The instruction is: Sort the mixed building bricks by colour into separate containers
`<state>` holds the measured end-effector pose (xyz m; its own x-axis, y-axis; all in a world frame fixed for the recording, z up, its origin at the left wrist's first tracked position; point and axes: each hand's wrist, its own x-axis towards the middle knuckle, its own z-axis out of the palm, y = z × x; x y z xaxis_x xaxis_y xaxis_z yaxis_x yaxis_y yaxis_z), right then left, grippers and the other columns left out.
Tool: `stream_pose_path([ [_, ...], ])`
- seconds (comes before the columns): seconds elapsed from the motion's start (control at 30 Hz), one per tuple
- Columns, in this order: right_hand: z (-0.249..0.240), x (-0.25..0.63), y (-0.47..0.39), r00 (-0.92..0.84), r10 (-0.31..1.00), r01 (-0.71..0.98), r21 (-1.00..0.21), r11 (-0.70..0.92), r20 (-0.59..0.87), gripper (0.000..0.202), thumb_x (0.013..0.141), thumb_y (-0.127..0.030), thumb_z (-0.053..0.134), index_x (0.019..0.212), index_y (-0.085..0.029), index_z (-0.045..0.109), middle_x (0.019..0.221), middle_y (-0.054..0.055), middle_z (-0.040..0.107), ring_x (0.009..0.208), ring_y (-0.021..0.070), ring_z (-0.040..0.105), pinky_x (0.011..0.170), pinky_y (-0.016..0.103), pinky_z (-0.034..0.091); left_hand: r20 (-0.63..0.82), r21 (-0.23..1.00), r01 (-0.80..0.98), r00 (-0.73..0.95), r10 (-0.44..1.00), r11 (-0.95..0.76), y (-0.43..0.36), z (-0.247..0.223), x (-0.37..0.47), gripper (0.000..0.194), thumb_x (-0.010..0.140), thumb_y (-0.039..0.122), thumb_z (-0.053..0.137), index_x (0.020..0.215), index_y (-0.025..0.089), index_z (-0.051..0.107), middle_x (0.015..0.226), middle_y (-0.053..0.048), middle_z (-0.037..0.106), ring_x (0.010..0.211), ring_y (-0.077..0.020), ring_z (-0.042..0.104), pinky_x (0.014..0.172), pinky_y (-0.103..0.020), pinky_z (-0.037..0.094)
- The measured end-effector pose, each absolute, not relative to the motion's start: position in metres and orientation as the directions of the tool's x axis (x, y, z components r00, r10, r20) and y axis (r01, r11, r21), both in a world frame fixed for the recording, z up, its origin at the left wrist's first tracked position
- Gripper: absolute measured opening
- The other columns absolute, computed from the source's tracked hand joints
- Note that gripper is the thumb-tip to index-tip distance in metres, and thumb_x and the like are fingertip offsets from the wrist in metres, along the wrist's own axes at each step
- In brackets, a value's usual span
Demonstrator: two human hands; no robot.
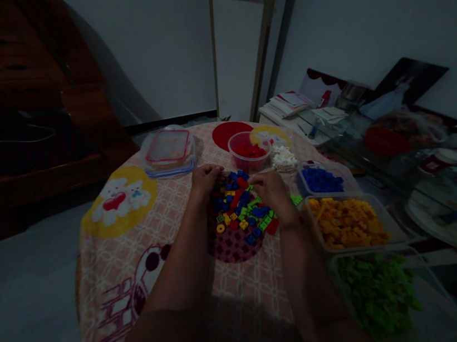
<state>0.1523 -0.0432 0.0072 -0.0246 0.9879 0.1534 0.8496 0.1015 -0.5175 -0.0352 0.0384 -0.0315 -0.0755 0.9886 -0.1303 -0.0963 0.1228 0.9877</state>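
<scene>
My left hand [208, 179], right hand [272, 193] flank small multicoloured plastic bricks [239, 199], centre; grip unclear. Clear plastic tubs [389, 217], right, presumably separate colours.

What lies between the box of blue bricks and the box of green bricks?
A clear box of yellow bricks sits between them, as the head view shows.

One left hand [207, 178] and one right hand [272, 192] are working at one mixed pile [237, 198], its bricks [265, 223] lying too jumbled for counting; one round tub [248, 164], one blue-brick box [349, 178], one yellow-brick box [387, 219] and one green-brick box [430, 301] are totalling four; one white heap [283, 157] is lying nearby.
</scene>
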Motion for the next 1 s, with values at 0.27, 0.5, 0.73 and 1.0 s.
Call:
stream_pose_path([
  [0.27, 0.006, 0.139, -0.047, -0.091, 0.995, 0.98, -0.18, 0.083, -0.04, 0.038, 0.09, -0.017, 0.056, 0.117, -0.031, 0.079, 0.118, 0.005, 0.078, 0.115, 0.0246, 0.068, 0.097, 0.032, 0.049, -0.13, 0.989, -0.077, -0.069, 0.989, 0.125, 0.036, -0.028, -0.035, 0.011, 0.075, 0.026, 0.069, 0.076, 0.015, 0.068, 0.065, -0.002, 0.068, 0.057, -0.013, 0.063, 0.056, -0.022, 0.049],
  [0.5, 0.0, 0.137, -0.044, -0.094, 0.99, 0.988, -0.129, 0.08, -0.108, 0.041, 0.095, -0.02, 0.051, 0.127, -0.033, 0.073, 0.125, 0.006, 0.075, 0.121, 0.0246, 0.066, 0.101, 0.034, 0.048, -0.126, 0.989, -0.083, -0.071, 0.989, 0.12, 0.036, -0.028, -0.035, 0.008, 0.077, 0.022, 0.066, 0.076, 0.014, 0.068, 0.062, -0.001, 0.067, 0.056, -0.013, 0.063, 0.054, -0.021, 0.049],
  [0.73, 0.0, 0.137, -0.043, -0.071, 0.994, 0.982, -0.18, 0.055, -0.081, 0.031, 0.096, -0.026, 0.055, 0.118, -0.028, 0.077, 0.116, 0.009, 0.077, 0.112, 0.0244, 0.07, 0.094, 0.033, 0.05, -0.118, 0.99, -0.089, -0.069, 0.991, 0.112, 0.037, -0.031, -0.035, 0.008, 0.077, 0.022, 0.066, 0.076, 0.014, 0.068, 0.064, -0.002, 0.068, 0.056, -0.0128, 0.063, 0.054, -0.022, 0.049],
  [1.0, -0.006, 0.153, -0.036, 0.146, 0.974, 0.805, -0.593, -0.015, 0.174, 0.029, 0.087, -0.021, 0.057, 0.106, -0.021, 0.079, 0.1, 0.006, 0.08, 0.094, 0.0204, 0.073, 0.086, 0.029, 0.053, -0.129, 0.988, -0.089, -0.062, 0.99, 0.123, 0.036, -0.03, -0.036, 0.008, 0.078, 0.021, 0.064, 0.076, 0.015, 0.068, 0.063, -0.001, 0.068, 0.055, -0.0122, 0.062, 0.054, -0.022, 0.049],
])
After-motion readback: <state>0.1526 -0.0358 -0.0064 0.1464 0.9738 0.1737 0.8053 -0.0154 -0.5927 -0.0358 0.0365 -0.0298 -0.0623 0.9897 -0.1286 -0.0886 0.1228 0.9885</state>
